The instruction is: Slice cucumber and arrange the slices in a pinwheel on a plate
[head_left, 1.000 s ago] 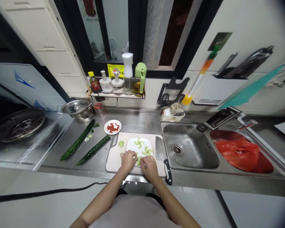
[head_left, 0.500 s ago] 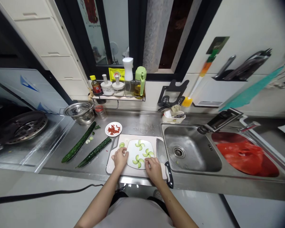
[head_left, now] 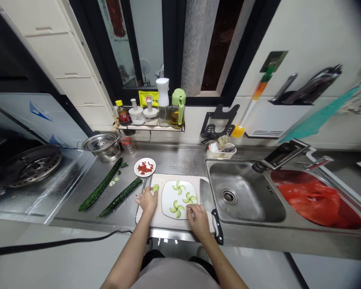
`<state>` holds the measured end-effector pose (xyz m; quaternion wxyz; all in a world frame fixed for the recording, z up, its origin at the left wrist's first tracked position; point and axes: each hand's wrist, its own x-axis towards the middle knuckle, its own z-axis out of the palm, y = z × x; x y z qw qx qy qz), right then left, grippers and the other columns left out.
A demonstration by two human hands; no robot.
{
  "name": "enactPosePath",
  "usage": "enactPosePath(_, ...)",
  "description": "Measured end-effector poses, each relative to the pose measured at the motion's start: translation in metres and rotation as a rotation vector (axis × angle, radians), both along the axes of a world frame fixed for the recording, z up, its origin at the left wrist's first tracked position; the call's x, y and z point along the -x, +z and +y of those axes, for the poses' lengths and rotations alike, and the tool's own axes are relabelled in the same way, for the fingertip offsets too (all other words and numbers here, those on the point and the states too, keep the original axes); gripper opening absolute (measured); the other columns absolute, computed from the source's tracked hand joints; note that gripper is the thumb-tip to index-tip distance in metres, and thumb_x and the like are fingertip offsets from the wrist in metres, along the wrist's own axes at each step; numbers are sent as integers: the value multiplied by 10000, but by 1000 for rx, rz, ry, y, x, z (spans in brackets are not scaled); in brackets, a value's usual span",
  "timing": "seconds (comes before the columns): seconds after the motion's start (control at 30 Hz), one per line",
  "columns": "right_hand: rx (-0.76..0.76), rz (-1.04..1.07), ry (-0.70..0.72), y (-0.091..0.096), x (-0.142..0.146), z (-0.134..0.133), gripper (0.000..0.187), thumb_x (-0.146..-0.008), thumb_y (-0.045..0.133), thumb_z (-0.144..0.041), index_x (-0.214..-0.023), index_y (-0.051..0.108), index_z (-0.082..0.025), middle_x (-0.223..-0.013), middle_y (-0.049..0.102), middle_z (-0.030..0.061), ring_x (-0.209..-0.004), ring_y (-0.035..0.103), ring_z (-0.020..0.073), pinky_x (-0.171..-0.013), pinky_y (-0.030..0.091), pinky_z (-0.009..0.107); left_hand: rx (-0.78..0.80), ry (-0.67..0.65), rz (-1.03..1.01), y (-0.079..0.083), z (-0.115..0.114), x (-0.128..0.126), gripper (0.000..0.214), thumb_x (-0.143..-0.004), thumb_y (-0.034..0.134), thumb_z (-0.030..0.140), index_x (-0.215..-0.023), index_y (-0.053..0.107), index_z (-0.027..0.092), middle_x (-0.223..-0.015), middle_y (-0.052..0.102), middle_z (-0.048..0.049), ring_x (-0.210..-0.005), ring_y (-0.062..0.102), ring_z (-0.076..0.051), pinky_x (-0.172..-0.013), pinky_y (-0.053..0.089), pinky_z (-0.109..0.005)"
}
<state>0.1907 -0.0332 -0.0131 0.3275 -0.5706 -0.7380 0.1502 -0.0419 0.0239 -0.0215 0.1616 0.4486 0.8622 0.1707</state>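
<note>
A white square plate (head_left: pixel 166 212) lies on a pale cutting board (head_left: pixel 158 223). On it, cucumber slices (head_left: pixel 176 208) form three pinwheel shapes. My left hand (head_left: pixel 148 200) is over the board's left side, its fingers apart beside a small group of cucumber slices (head_left: pixel 155 188); whether the fingertips touch them I cannot tell. At the plate's lower right edge is my right hand (head_left: pixel 199 220), fingers loosely bent and apart, with nothing visible in them. A knife (head_left: pixel 217 226) rests along the board's right side, its black handle past the front corner.
Two whole-looking cucumbers (head_left: pixel 121 197) lie left of the board, near small cucumber scraps (head_left: pixel 116 179). A small plate of red pieces (head_left: pixel 145 167) stands behind it. A lidded steel pot (head_left: pixel 104 147) is at the back left. The sink (head_left: pixel 243 192) adjoins on the right.
My left hand has moved left, away from the plate's edge to the cucumber slices on the board. My right hand stays by the plate's lower right. The view has tilted slightly.
</note>
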Motion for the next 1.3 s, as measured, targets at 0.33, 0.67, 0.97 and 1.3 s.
enactPosePath(0.33,-1,35,-7,6,-3,1,243,-924,440,-284,-896,666,-200,-826,674,61,-801,554,214,-731,423,330,-127,-18,-72,-2,1,-1,168,-818,545,236,-947,652,220,-939,681,-60,-1002,570,-276,-921,300,-454)
enactPosePath(0.67,-4,57,-16,10,-2,6,243,-909,442,-268,-881,673,-198,-811,675,59,-786,559,207,-745,421,326,-298,48,-471,7,-6,-3,182,-757,584,276,-906,645,192,-807,688,-38,-815,630,-198,-857,409,-366)
enactPosePath(0.97,98,280,-21,42,17,41,241,-848,498,-307,-973,672,-198,-756,640,44,-809,580,212,-759,454,334,-391,-63,-1148,50,-10,-34,329,-560,759,362,-795,647,160,-723,653,-27,-697,602,-145,-709,458,-271)
enactPosePath(1.3,305,506,139,48,40,63,225,-805,556,-316,-968,659,-201,-867,675,37,-799,601,170,-766,481,316,-348,-153,-1193,75,-13,-38,306,-561,782,331,-785,679,148,-756,665,-31,-687,574,-124,-686,447,-250)
